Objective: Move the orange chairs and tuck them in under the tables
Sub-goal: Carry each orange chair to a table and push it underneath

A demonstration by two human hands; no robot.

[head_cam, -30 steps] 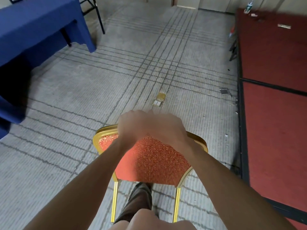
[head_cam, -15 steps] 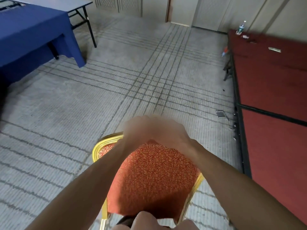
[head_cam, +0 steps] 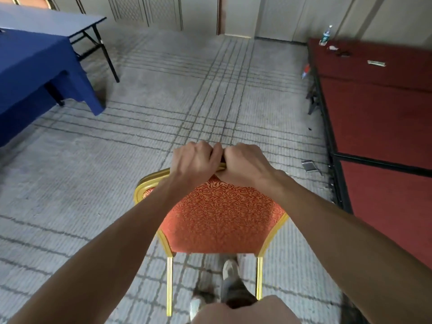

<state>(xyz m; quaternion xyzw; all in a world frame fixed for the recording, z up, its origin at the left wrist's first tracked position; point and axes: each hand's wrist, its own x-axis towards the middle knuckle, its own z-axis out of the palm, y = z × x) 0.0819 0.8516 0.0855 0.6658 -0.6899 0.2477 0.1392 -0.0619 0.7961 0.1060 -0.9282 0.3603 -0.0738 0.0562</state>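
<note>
While standing lower centre, gripping top rail of orange chair with left hand and right hand, fingers clamped round it; upper right, bottle on red platform.

So the chair is dead centre, right in front of me, with my left hand and right hand side by side on top of its backrest. The draped table is off to the far left with a bare table behind it. A raised platform runs along the right, with a bottle on its far corner.
</note>
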